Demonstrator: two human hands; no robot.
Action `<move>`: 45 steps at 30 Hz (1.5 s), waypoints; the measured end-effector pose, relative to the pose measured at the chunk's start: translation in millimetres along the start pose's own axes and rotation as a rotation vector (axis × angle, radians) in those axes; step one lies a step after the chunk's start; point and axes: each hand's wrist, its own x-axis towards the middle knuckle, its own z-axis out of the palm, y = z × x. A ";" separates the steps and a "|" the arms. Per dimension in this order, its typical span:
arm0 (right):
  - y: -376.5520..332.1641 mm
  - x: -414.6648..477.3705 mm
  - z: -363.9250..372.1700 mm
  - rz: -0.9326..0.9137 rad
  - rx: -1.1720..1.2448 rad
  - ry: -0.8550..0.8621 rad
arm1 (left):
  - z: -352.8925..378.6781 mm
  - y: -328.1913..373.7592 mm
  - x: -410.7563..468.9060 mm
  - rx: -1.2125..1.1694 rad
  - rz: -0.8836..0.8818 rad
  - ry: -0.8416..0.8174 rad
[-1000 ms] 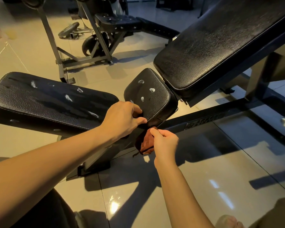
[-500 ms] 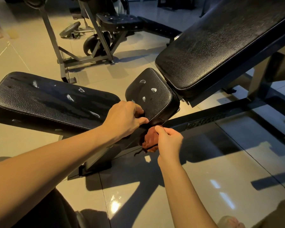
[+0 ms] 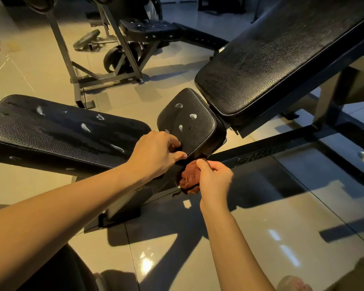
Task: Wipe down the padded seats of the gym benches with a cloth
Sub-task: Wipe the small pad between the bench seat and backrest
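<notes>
L hand (image 3: 156, 153), R hand (image 3: 215, 178): fingers curled.

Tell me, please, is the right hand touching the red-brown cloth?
Touching. The head view shows the right hand with its thumb and fingers pinching the bunched red-brown cloth just below the near edge of the small seat pad.

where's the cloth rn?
Head view, centre: the reddish cloth is bunched in the right hand, just below the near edge of the small seat pad, with the left hand close on its left.
</notes>
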 end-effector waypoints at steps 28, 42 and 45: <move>-4.7 -14.2 0.6 -0.146 -0.237 -0.063 | 1.0 0.9 -1.4 -0.022 -0.028 -0.004; -56.2 18.3 -27.7 -0.488 -0.001 0.363 | -1.6 -4.5 5.3 -0.038 -0.038 -0.054; -41.3 1.7 -10.3 -0.452 -0.039 0.270 | 0.0 -4.2 5.2 -0.047 -0.040 -0.048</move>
